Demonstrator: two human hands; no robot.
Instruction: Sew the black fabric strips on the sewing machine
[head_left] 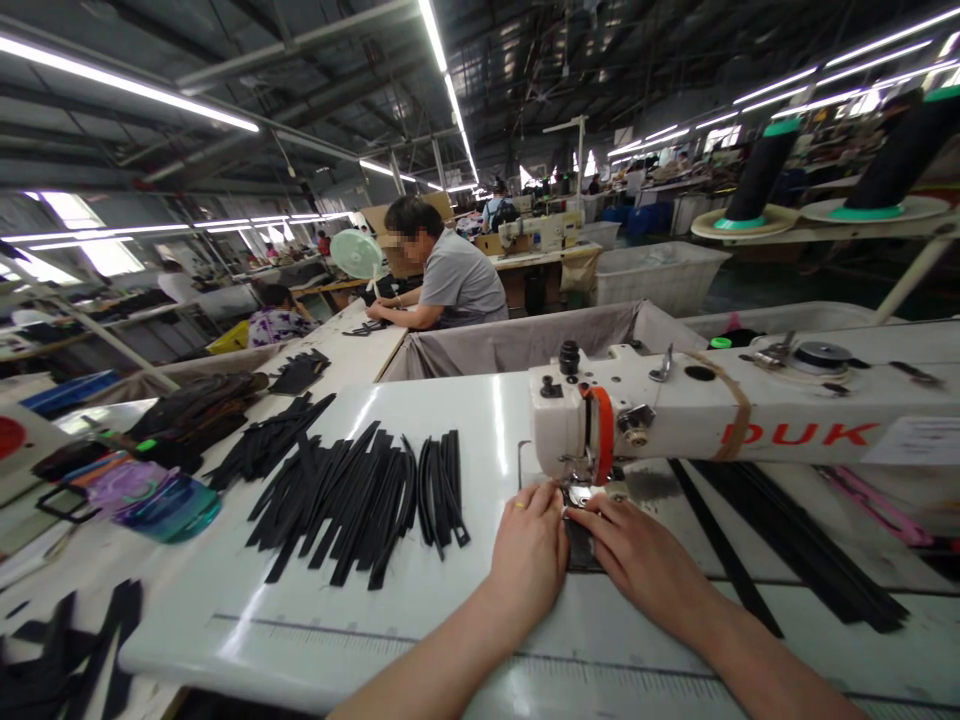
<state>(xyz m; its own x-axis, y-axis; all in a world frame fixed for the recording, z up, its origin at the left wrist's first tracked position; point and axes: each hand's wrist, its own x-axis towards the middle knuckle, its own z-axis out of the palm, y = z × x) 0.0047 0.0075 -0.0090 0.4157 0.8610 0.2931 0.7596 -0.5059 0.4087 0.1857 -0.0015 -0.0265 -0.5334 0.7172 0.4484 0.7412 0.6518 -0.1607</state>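
A white sewing machine (566, 430) with an orange guard stands in front of me. Close to its presser foot (581, 494), my left hand (529, 545) rests with fingers bent and pressed together; a ring is on one finger. From the other side my right hand (637, 555) reaches to the same spot, thumb and fingers drawn in. What the fingertips pinch is small and mostly covered by them. Left of my hands, black fabric strips (345, 500) lie in a fanned pile, with a smaller bundle (442, 488) beside it.
Longer black strips (795, 540) lie under the machine arm at right. A teal and purple jug (165, 505) stands at left near a dark bag (199, 410). Thread cones (763, 175) rise at upper right. A co-worker (457, 270) sits across, beyond a cloth-lined bin (517, 345).
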